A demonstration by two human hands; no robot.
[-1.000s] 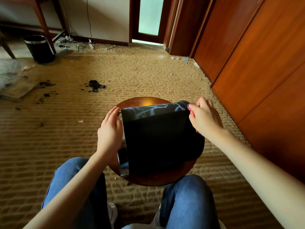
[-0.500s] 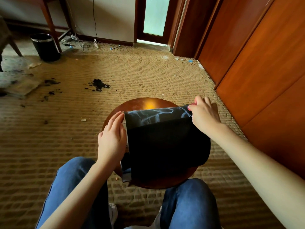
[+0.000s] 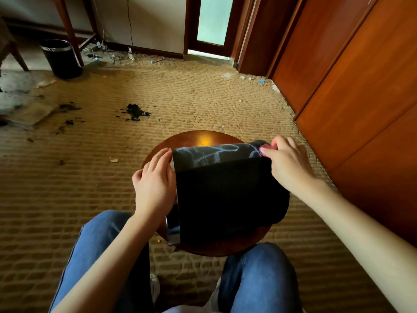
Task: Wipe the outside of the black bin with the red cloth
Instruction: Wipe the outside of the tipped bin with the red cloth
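Black bin (image 3: 225, 195), one, lies on its side on the round wooden tabletop (image 3: 203, 137), between the seated person's two hands. Its shiny rim points at the person's left knee; the upper face shows pale smears.

Left hand (image 3: 155, 186): flat against the bin's left side, fingers (image 3: 162, 159) straight and holding nothing. Right hand (image 3: 288, 163): at the bin's far right corner, fingers (image 3: 279, 143) curled and pinching the cloth (image 3: 267, 147). One red cloth, with only a small bit showing past the fingertips, touching the bin's edge.

A second bin (image 3: 61, 59) stands upright well apart, far left on the floor beside a wooden leg.

Two knees in jeans (image 3: 94, 256) sit just under the tabletop's near edge. The bin covers most of the tabletop, leaving a bare crescent at the far side and a thin strip at the near side. Wood panels (image 3: 349, 86) run close along the right. The carpet (image 3: 180, 98) is open ahead and to the left, with one dark debris patch (image 3: 135, 111) and smaller specks.
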